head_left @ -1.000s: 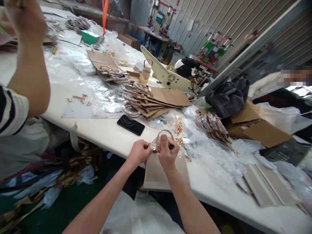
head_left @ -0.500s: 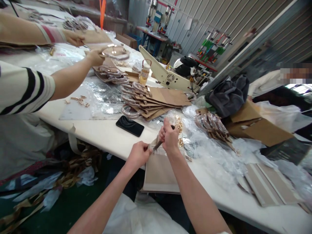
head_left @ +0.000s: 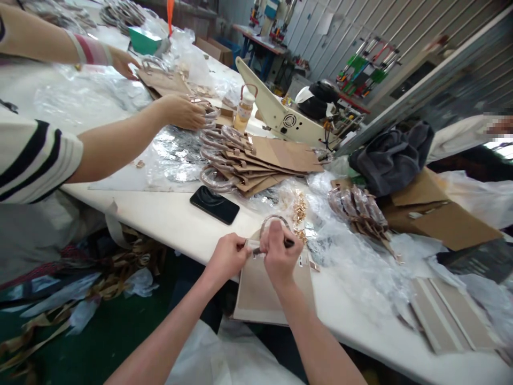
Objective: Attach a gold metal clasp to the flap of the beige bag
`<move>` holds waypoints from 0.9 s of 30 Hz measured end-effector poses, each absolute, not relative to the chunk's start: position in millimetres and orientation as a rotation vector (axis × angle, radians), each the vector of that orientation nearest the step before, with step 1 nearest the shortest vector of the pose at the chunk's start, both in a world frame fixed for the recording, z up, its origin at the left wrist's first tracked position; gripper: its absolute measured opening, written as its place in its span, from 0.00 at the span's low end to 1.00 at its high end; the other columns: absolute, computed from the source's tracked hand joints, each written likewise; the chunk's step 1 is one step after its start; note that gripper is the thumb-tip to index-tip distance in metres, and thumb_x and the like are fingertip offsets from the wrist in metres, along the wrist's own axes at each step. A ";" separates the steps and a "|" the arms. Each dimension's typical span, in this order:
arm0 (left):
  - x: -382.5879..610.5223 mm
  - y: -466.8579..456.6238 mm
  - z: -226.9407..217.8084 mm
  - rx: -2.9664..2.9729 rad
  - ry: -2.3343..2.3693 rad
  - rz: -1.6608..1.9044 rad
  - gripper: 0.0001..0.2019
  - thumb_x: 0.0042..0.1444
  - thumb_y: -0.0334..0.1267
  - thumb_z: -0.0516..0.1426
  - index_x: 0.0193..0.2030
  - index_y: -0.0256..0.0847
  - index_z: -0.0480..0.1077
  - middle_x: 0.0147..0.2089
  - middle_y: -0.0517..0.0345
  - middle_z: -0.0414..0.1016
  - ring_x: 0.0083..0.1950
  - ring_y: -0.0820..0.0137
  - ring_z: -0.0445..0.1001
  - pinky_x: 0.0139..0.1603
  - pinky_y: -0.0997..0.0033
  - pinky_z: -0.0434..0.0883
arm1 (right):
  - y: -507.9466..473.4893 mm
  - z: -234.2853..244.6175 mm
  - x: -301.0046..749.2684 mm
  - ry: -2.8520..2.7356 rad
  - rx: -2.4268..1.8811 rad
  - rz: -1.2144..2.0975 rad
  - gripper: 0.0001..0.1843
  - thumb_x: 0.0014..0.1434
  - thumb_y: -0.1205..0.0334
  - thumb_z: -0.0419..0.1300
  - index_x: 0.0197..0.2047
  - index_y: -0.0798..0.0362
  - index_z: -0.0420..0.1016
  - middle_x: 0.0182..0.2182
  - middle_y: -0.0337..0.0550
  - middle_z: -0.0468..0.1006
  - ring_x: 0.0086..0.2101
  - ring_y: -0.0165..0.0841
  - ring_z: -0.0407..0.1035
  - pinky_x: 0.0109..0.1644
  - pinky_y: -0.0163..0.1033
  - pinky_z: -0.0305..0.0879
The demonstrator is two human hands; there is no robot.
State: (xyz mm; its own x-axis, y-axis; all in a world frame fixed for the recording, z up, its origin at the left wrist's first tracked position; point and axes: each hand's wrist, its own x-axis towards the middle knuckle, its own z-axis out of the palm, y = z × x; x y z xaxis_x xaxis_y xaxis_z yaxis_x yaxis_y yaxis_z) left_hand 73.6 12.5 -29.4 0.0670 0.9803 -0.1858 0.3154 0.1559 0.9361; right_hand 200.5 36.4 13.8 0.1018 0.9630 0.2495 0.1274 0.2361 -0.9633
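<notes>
A beige bag panel [head_left: 260,299] lies at the table's front edge, with a plastic-wrapped loop handle [head_left: 272,218] at its far end. My left hand [head_left: 229,256] pinches the panel's far left corner between thumb and fingers. Wrapped in my right hand [head_left: 279,252] is a dark-handled tool [head_left: 288,243], held low and nearly flat over the panel's far strip. Its thin tip points left toward my left fingertips; whether it touches the panel, I cannot tell. Small gold metal fittings [head_left: 300,208] lie just beyond my right hand.
A black phone [head_left: 215,204] lies beyond my left hand. Stacked brown bag pieces [head_left: 276,155] and a bottle [head_left: 243,111] stand farther back. Plastic film [head_left: 352,278] and flat panels [head_left: 452,315] lie to the right. A co-worker's hands [head_left: 182,112] reach in from the left.
My right hand has lowered and turned, tipping the tool from steep to nearly flat. My left hand keeps its place. The co-worker's nearer hand has moved right, to the stacked bag pieces.
</notes>
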 end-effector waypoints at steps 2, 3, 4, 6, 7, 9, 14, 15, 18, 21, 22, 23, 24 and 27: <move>72.7 14.7 -29.3 1.370 1.419 0.817 0.13 0.57 0.34 0.59 0.21 0.37 0.75 0.21 0.63 0.65 0.29 0.72 0.64 0.33 0.68 0.55 | 24.7 9.7 205.5 -1.393 -1.133 0.801 0.34 0.74 0.40 0.65 0.21 0.47 0.65 0.19 0.37 0.65 0.22 0.32 0.60 0.26 0.41 0.58; 72.3 15.2 -29.0 1.387 1.428 0.804 0.14 0.57 0.34 0.59 0.20 0.37 0.74 0.20 0.64 0.63 0.28 0.72 0.63 0.32 0.68 0.54 | 23.3 9.5 206.8 -1.388 -1.116 0.811 0.34 0.74 0.40 0.65 0.21 0.47 0.65 0.19 0.37 0.65 0.22 0.32 0.60 0.26 0.41 0.57; 72.0 15.1 -28.7 1.397 1.442 0.794 0.14 0.57 0.34 0.59 0.20 0.37 0.73 0.20 0.64 0.61 0.28 0.72 0.62 0.32 0.67 0.53 | 24.4 10.6 207.4 -1.347 -1.089 0.849 0.34 0.74 0.40 0.65 0.21 0.47 0.64 0.18 0.36 0.64 0.21 0.32 0.59 0.25 0.41 0.56; 72.0 13.6 -28.2 1.398 1.455 0.790 0.13 0.57 0.35 0.60 0.21 0.37 0.74 0.21 0.65 0.63 0.29 0.72 0.63 0.33 0.68 0.54 | 29.8 15.0 206.9 -1.225 -1.018 0.938 0.34 0.75 0.40 0.64 0.21 0.47 0.61 0.17 0.33 0.61 0.19 0.30 0.56 0.23 0.40 0.53; 72.2 12.5 -28.2 1.396 1.456 0.796 0.13 0.58 0.35 0.60 0.23 0.37 0.76 0.22 0.64 0.64 0.29 0.72 0.65 0.33 0.68 0.55 | 32.2 17.1 206.4 -1.183 -0.993 0.964 0.34 0.75 0.41 0.64 0.22 0.46 0.61 0.17 0.32 0.59 0.18 0.30 0.55 0.22 0.40 0.52; 72.6 10.6 -28.6 1.399 1.469 0.818 0.12 0.59 0.35 0.59 0.24 0.38 0.77 0.24 0.63 0.68 0.31 0.71 0.67 0.35 0.68 0.57 | 33.0 18.9 205.6 -1.174 -0.990 0.965 0.33 0.75 0.41 0.64 0.22 0.46 0.62 0.17 0.32 0.60 0.18 0.29 0.55 0.22 0.40 0.52; 71.2 11.7 -29.7 1.458 1.485 0.835 0.14 0.58 0.34 0.60 0.21 0.39 0.71 0.24 0.63 0.67 0.31 0.70 0.67 0.36 0.68 0.56 | 27.4 10.6 200.5 -1.342 -1.088 0.881 0.34 0.75 0.41 0.64 0.22 0.48 0.63 0.19 0.35 0.64 0.21 0.30 0.59 0.26 0.40 0.55; 71.0 11.7 -29.7 1.469 1.484 0.830 0.14 0.57 0.34 0.61 0.21 0.39 0.71 0.24 0.63 0.67 0.32 0.70 0.68 0.36 0.68 0.56 | 29.9 10.0 198.5 -1.333 -1.094 0.885 0.34 0.74 0.40 0.64 0.22 0.48 0.63 0.18 0.34 0.64 0.21 0.29 0.59 0.26 0.39 0.55; 71.4 8.8 -30.8 1.469 1.517 0.828 0.12 0.58 0.34 0.60 0.22 0.40 0.72 0.26 0.62 0.68 0.33 0.69 0.70 0.37 0.68 0.58 | 46.5 19.5 198.6 -1.104 -1.059 1.038 0.36 0.68 0.34 0.68 0.21 0.48 0.60 0.16 0.31 0.59 0.17 0.27 0.54 0.20 0.37 0.49; 72.6 6.5 -35.6 1.401 1.553 0.846 0.12 0.58 0.35 0.60 0.24 0.41 0.74 0.29 0.60 0.69 0.36 0.67 0.72 0.38 0.66 0.60 | 61.1 41.0 229.0 -0.871 -1.038 1.258 0.39 0.59 0.29 0.72 0.20 0.46 0.57 0.15 0.27 0.52 0.14 0.25 0.44 0.15 0.35 0.39; 73.1 6.4 -37.6 1.392 1.553 0.849 0.12 0.59 0.37 0.60 0.24 0.41 0.76 0.30 0.59 0.70 0.37 0.65 0.72 0.40 0.65 0.61 | 62.7 46.1 249.3 -0.853 -1.057 1.267 0.38 0.57 0.29 0.73 0.20 0.46 0.57 0.16 0.26 0.51 0.15 0.24 0.42 0.15 0.35 0.39; 73.8 6.4 -39.4 1.377 1.558 0.849 0.12 0.59 0.37 0.60 0.25 0.42 0.76 0.30 0.59 0.70 0.38 0.65 0.73 0.40 0.65 0.62 | 62.9 48.5 274.0 -0.880 -1.114 1.258 0.38 0.56 0.30 0.74 0.20 0.46 0.58 0.16 0.27 0.52 0.15 0.25 0.43 0.16 0.35 0.41; 74.7 6.3 -40.8 1.359 1.569 0.853 0.11 0.58 0.37 0.61 0.25 0.42 0.77 0.31 0.59 0.70 0.39 0.64 0.73 0.41 0.64 0.62 | 62.2 48.2 301.9 -0.942 -1.232 1.212 0.37 0.55 0.30 0.74 0.20 0.46 0.59 0.15 0.28 0.53 0.15 0.26 0.44 0.16 0.35 0.41; 78.4 4.5 -44.2 1.310 1.605 0.901 0.10 0.55 0.37 0.61 0.25 0.41 0.80 0.32 0.57 0.73 0.41 0.63 0.74 0.43 0.63 0.64 | 58.6 35.2 384.4 -1.442 -1.723 0.777 0.35 0.50 0.25 0.72 0.19 0.47 0.68 0.16 0.40 0.68 0.16 0.35 0.61 0.17 0.39 0.56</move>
